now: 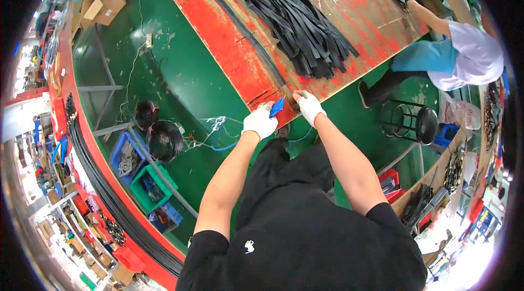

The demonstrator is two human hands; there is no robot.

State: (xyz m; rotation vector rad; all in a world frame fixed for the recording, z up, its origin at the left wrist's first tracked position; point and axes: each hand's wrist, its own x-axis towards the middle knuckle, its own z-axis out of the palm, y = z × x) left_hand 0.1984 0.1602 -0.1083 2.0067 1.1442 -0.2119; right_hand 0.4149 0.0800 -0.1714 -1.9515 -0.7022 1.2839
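Note:
My left hand (260, 121), in a white glove, is closed around a small bright blue piece (277, 108) with a flat face, whose kind I cannot make out. Close by on the right, my white-gloved right hand (309, 106) pinches the near end of a long black strip (267, 63). That strip runs away along the left side of the red, worn table (224, 67). Just beyond my hands lies a large bundle of black strips (305, 34), their near ends fanned out. My fingers partly hide the strip's end.
A co-worker (464, 56) reaches over the table's far right with a gloved hand. A black stool (426, 124) stands to the right. Left on the green floor are black coils (164, 141), a blue crate (123, 154), a green crate (147, 187) and loose cords.

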